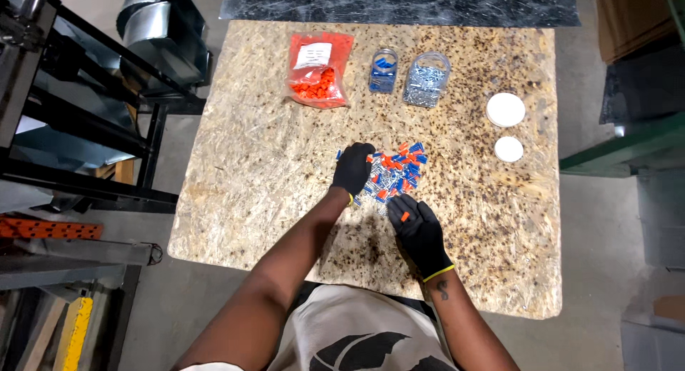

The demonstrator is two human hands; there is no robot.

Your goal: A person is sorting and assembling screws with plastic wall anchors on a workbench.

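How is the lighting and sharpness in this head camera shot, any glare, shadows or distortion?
Head view: even, soft overhead light with only faint shadows beside the left hand and right hand; mild glare on the two white lids and the clear screw jar; wide-angle bending at the board edges; the mixed pile looks slightly soft, so single pieces blur together.

Both arms reach forward from the torso, bare from elbow to wrist, each ending in a black glove with a yellow cuff. The left hand [354, 168] lies palm down, fingers curled under, ahead of and to the left of the right hand [419, 232]. The right hand is loosely cupped, fingertips drawn together. A small tattoo marks the right forearm behind the cuff.
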